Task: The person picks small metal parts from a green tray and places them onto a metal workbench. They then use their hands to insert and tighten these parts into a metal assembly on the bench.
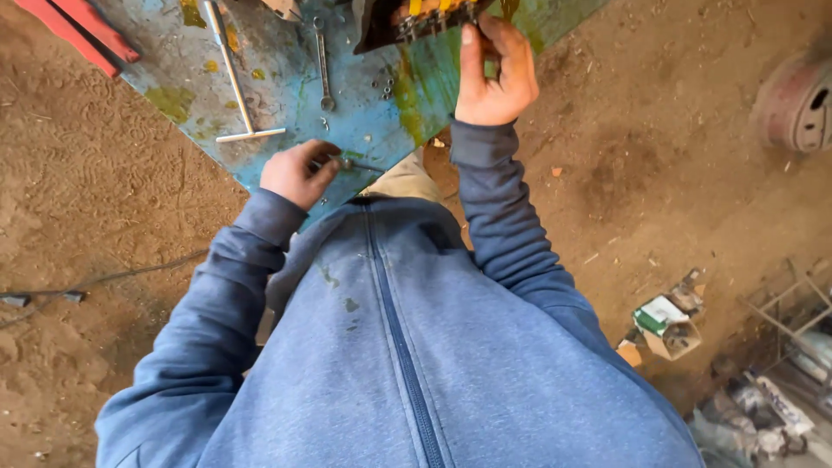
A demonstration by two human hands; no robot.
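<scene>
While left hand [296, 172] grasps small tool [351, 164] on blue surface [364, 121] | right hand [494, 74] clenches black-yellow part [416, 19] | fastening stage; next needs aligning.

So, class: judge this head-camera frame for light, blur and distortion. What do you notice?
Head view: soft, even daylight, no glare or hard shadows; the left hand and right hand are fairly sharp; the corners smear, as at the rusty wheel; the wide lens balloons the blue jacket.
</scene>
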